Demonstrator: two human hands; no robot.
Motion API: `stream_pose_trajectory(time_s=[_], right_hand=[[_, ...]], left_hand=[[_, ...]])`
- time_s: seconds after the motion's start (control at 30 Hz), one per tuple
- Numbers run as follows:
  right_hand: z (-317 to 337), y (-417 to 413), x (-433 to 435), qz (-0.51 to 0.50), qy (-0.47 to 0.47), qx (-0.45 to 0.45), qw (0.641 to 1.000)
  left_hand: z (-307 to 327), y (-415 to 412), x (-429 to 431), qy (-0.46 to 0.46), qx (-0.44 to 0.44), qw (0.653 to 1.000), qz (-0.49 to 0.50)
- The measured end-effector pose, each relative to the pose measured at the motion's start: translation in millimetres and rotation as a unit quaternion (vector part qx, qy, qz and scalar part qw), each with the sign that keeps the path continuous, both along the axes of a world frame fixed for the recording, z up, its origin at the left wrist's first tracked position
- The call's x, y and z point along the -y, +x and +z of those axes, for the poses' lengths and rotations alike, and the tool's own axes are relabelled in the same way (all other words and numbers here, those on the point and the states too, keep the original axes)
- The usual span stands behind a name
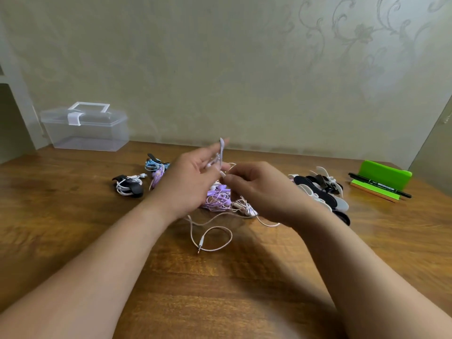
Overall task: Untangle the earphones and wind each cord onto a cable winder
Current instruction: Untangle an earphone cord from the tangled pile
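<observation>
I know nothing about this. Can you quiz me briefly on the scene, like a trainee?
1. Fill in: the tangled earphones seen between the left hand and right hand are ____.
2. True or false: the plug lies on the table.
3. The pile of winders lies: A) left of both hands, B) right of both hands, C) between them.
Key: 1 purple; 2 true; 3 B.
</observation>
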State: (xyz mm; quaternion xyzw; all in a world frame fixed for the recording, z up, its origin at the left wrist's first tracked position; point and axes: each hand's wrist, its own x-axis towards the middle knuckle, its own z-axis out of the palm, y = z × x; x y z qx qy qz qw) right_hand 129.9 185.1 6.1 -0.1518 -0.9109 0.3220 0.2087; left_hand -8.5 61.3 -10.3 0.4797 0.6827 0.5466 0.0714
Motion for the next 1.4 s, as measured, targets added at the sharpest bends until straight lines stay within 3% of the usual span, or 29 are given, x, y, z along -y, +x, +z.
stream_pose_trajectory(time_s=[0.07,0.2,0.3,0.47,0.63,0.83,0.93,1.0,1.2,1.4], right_hand=[[5,3,-8,-0.029,0.046,-0.022,0.998],[10,10,-18,-0.038,-0.028,-0.117,0.992],[15,14,-20,0.013,-0.103,-0.166,0.981],[18,17,-22,0.054,-0.140,-0.194,0.969],[15,17,-31,0.068,-0.178,-0.204,0.960],[-1,3,-21,0.095,-0.254,-0.183,0.945],[-11,-6,-7,0.070,-0.183,-0.145,0.970],[-16,-11,0,0.062,-0.128,-0.107,0.984],[-14,-12,12,0.054,-0.009,-0.067,0.996],[-6,-5,1,-0.016,0.116,-0.077,0.990]], left_hand=[[-1,1,3,-0.040,-0.058,0.998,0.001],[4,10,5,-0.076,-0.074,0.994,-0.035],[12,20,9,-0.067,-0.011,0.992,-0.102],[16,15,17,-0.105,0.048,0.973,-0.199],[21,11,22,-0.105,0.060,0.962,-0.244],[20,12,18,0.007,0.186,0.934,-0.305],[17,10,10,0.063,0.246,0.934,-0.252],[14,9,6,0.083,0.239,0.946,-0.203],[10,9,1,0.074,0.077,0.993,-0.042],[6,4,1,0.011,0.025,0.999,-0.039]])
